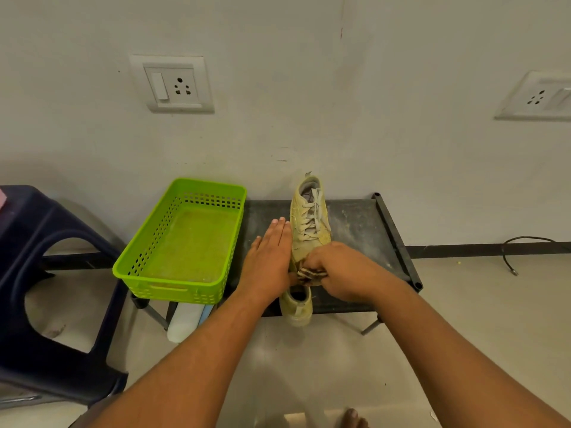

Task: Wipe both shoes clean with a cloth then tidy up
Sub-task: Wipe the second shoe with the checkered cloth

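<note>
**Currently on the worktop: two shoes, one cloth, both hands engaged**

1. Far shoe (310, 223): pale yellow, laced. It lies lengthwise on the dusty black worktop (358, 223), opening toward the wall and toe toward you.
2. Near shoe (298, 307): same colour, set just in front of the far shoe. Its heel end sticks out past the front edge of the worktop. Your hands cover its front part.
3. Cloth (310, 274): striped dark and light and bunched up. It sits where the toe of the far shoe meets the near shoe.
4. Your left hand (272, 257): fingers straight and held together, holding nothing. It lies flat along the left side of the far shoe and touches it.
5. Your right hand (340, 273): fingers curled round the cloth, gripping it against the toe of the far shoe.
6. Green basket (173, 291): perforated plastic, on the left end of the worktop just beside your left hand.
7. White cylinder (185, 322): on the floor under the basket end of the worktop. You cannot tell what it is.
8. Dark blue stool (40, 242): on the floor to the left of the basket.
9. Wall sockets: one (173, 84) above the basket, and another (537, 97) at the right edge of the view.
10. Black cable (522, 242): on the floor by the wall, well apart from the worktop on the right.
</note>
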